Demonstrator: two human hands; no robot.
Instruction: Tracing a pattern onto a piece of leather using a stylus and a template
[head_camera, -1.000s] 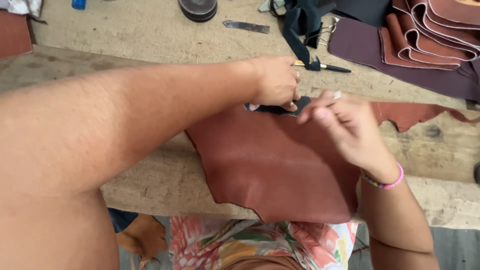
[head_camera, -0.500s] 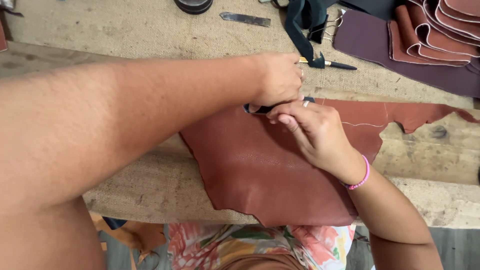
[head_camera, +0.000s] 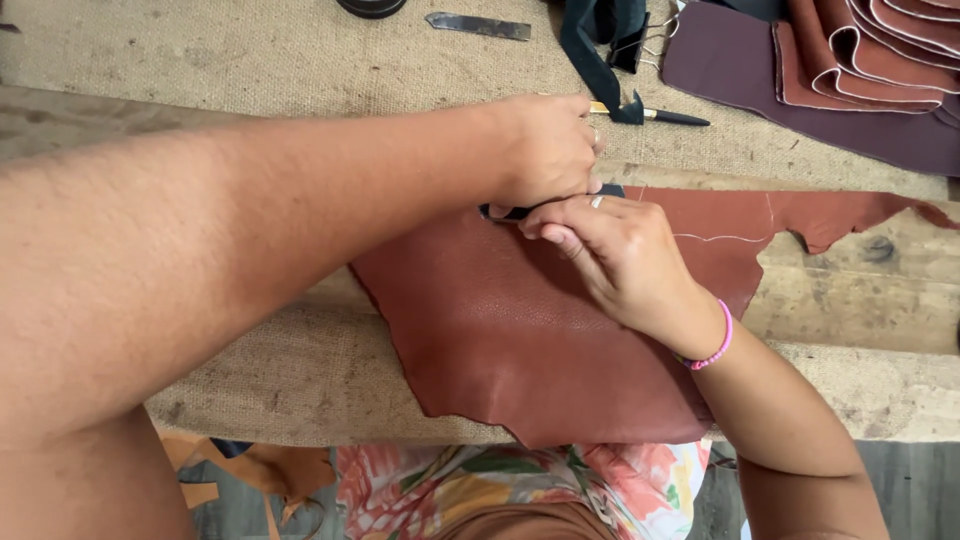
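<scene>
Pinching a small dark piece against the reddish-brown leather sheet on the surface, both hands grip closed, the stitching apparently barely begun.

I see soft, even daylight with no glare and only faint shadows. My near left forearm looks slightly blurred.

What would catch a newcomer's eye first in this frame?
The big reddish-brown leather piece draped over the bench's near edge, with the left hand and right hand pressed together at its top edge over a small dark piece. At top right lies a stack of maroon leather pieces.
</scene>
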